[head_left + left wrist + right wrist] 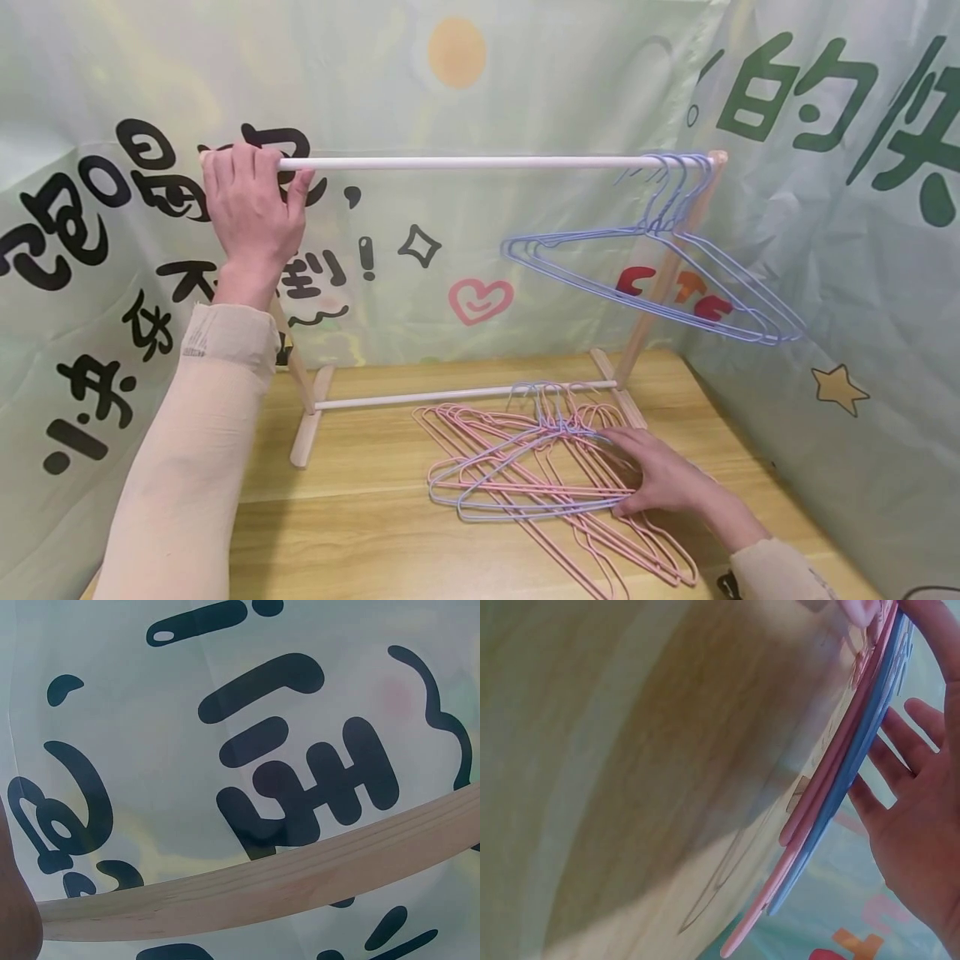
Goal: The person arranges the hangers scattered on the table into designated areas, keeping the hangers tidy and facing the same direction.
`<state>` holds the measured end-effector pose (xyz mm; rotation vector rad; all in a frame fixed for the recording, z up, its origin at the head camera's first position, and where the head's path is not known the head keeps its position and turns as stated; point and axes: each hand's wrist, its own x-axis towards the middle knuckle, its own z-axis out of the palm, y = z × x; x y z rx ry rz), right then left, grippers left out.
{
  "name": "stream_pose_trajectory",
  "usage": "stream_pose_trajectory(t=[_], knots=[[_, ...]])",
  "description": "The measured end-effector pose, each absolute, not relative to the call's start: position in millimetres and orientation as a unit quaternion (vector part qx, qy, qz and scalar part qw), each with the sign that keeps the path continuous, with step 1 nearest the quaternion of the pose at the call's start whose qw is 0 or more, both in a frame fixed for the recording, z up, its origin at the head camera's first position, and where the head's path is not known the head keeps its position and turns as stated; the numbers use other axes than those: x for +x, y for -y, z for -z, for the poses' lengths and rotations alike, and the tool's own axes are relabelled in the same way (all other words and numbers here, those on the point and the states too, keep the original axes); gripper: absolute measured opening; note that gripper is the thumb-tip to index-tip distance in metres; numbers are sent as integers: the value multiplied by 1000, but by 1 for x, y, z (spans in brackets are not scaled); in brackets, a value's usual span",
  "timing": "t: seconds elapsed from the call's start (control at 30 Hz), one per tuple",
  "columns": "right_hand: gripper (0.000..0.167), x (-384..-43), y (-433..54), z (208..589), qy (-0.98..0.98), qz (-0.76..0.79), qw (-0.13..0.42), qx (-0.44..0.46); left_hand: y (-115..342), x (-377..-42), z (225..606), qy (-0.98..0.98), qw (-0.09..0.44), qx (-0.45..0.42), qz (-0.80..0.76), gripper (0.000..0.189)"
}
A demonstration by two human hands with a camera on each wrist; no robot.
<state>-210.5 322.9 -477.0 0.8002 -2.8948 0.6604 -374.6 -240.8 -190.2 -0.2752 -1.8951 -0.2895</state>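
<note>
At the upper left end of a small clothes rack, my left hand (251,196) grips the corner beside the white top rod (450,163), fingers over the top and thumb under the rod. Part of that hand edges into the left wrist view, where a wooden post (262,892) crosses. Over a pile on the table, my right hand (667,475) spreads its fingers and touches the right side of blue wire hangers (558,429). These lie on top of several pink wire hangers (678,575). In the right wrist view, fingertips meet the blue hanger (847,772) edge.
Several blue hangers (660,225) hang together at the right end of the top rod. The rack's lower white rod (420,397) runs behind the pile, between wooden feet (303,437). Printed cloth (585,83) encloses the wooden table (337,533) at the back and sides.
</note>
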Motion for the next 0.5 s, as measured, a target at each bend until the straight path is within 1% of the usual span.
stream_pose_trajectory(t=[0.5], knots=[[109, -208, -322, 478, 938, -220, 59, 263, 241, -373, 190, 808, 564, -119, 124, 60]])
